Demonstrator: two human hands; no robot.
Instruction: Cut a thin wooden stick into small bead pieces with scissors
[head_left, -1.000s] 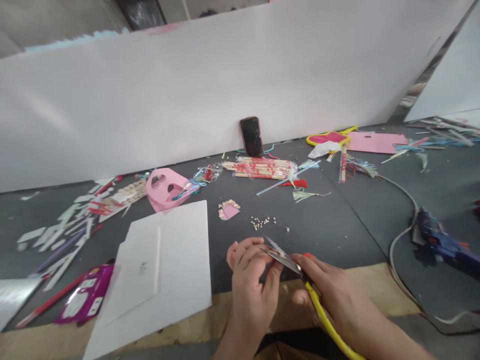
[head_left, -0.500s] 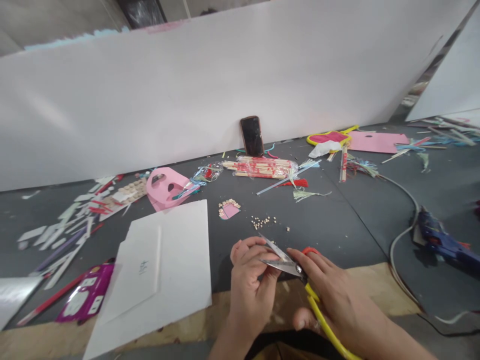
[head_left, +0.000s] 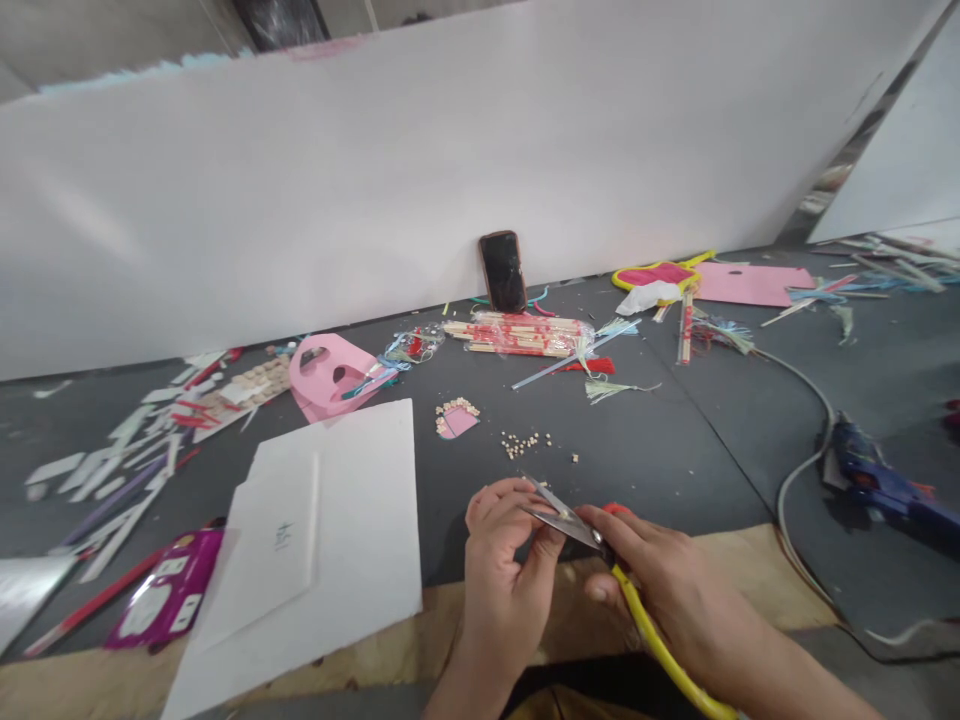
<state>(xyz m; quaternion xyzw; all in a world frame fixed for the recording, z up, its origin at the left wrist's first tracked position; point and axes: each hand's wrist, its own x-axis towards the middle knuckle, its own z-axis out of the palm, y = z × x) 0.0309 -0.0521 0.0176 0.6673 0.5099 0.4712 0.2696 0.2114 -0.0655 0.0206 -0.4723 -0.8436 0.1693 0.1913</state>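
My right hand [head_left: 671, 575] grips a pair of scissors [head_left: 649, 625] with yellow handles, its metal blades pointing left and nearly together. My left hand [head_left: 504, 550] is pinched close beside the blades; whatever its fingers hold is too small or hidden to make out. Just beyond the blades lie several small pale cut pieces [head_left: 519, 444] on the dark table. Left of them is a small pink card shape [head_left: 458, 423], edged along the top and left with the same sort of pieces.
White sheets [head_left: 360, 520], a purple packet [head_left: 169, 590] and a pink mask-like cutout [head_left: 330, 365] lie leftward. Behind are wrapped chopsticks [head_left: 525, 333] and a leaning phone [head_left: 503, 270]. A blue glue gun [head_left: 885, 480] with its cable [head_left: 795, 480] is at right.
The scissors' blades and handles have closed closer together, and my right thumb has moved up with the handle. My left hand stays almost in place.
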